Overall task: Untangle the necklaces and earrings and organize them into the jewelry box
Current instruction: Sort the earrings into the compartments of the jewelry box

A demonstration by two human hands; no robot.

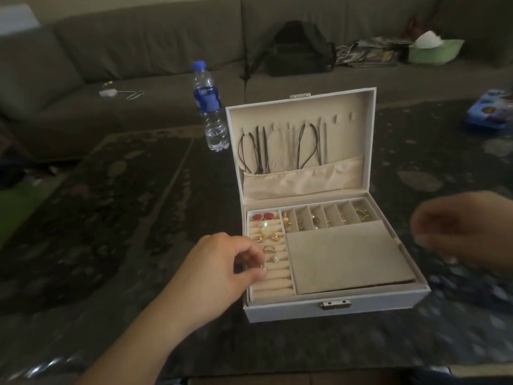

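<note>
Closest in, your left hand is over the front left corner of the jewelry box, fingertips curled together and pinching a small gold ring right at the ring rolls. Your right hand hangs off the box's right side, and it's so blurry I can't tell if the fingers are apart or holding anything. The box itself is white outside with beige lining, sitting open on the dark patterned table, metal clasp facing you. A flat beige pad covers the big right section. The ring rolls on the left already carry a few gold and pearly pieces, with two red round earrings at the far end. Behind the pad there's a row of narrow compartments with small gold bits in them. The lid stands upright, with dark cord necklaces hanging from its hooks down into a cream pocket. Just left of the lid is a water bottle with a blue cap, a blue tin sits far right, and on the grey sofa beyond there's a black bag and a green tissue box.
</note>
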